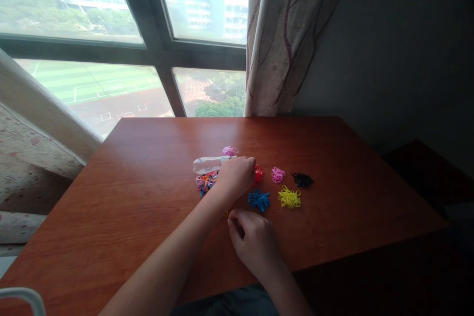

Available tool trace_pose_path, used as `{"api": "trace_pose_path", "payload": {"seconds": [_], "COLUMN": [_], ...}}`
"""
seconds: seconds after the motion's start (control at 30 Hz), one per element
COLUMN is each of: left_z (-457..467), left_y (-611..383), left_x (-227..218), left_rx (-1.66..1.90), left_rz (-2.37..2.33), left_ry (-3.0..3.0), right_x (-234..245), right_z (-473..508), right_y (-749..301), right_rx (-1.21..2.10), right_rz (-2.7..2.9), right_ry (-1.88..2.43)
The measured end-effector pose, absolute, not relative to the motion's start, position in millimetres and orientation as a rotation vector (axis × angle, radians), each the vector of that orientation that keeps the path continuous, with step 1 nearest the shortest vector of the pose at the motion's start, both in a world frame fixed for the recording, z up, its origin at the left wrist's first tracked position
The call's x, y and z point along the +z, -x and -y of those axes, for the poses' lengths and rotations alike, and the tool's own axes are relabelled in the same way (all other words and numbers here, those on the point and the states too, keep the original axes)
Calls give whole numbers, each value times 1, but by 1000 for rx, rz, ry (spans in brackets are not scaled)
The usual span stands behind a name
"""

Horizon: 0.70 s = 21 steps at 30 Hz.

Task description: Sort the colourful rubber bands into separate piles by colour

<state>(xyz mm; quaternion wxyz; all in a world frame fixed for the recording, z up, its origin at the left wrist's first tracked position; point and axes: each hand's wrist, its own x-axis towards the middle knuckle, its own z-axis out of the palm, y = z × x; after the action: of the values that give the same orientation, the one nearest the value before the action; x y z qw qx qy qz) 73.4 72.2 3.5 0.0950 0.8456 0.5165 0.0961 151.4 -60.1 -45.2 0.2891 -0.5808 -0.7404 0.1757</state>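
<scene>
Head view: one reddish-brown wooden table (pixel 333 217), set before a window (pixel 209 0) with a patterned curtain (pixel 285 34) at its right. Small elastic bands lay in heaps: mixed-colour bands (pixel 206 182), partly behind the left forearm; red bands (pixel 258 175); pink bands (pixel 278 175); black bands (pixel 302 179); blue bands (pixel 259 200); yellow bands (pixel 289 197). A clear plastic container (pixel 207 165) lay on its side behind the mixed heap, with lilac bands (pixel 230 150) just beyond it

Left hand (pixel 237 174) — fingers curled, nearly closed, beside the red heap and partly hiding it; whether it gripped anything could not be told

Right hand (pixel 254 237) — thumb and forefinger brought together in front of the blue heap, a single yellow band (pixel 226 214) just beside the fingertips; whether they held it could not be told
</scene>
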Motion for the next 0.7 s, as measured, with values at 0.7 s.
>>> {"api": "trace_pose_path", "payload": {"seconds": [0.7], "left_z": [19], "left_y": [58], "left_x": [-22], "left_rx": [699], "left_rz": [-1525], "left_ry": [-2141], "right_x": [-43], "right_z": [62], "right_y": [-150], "right_rx": [453], "right_rz": [2014], "right_ry": [1574]}}
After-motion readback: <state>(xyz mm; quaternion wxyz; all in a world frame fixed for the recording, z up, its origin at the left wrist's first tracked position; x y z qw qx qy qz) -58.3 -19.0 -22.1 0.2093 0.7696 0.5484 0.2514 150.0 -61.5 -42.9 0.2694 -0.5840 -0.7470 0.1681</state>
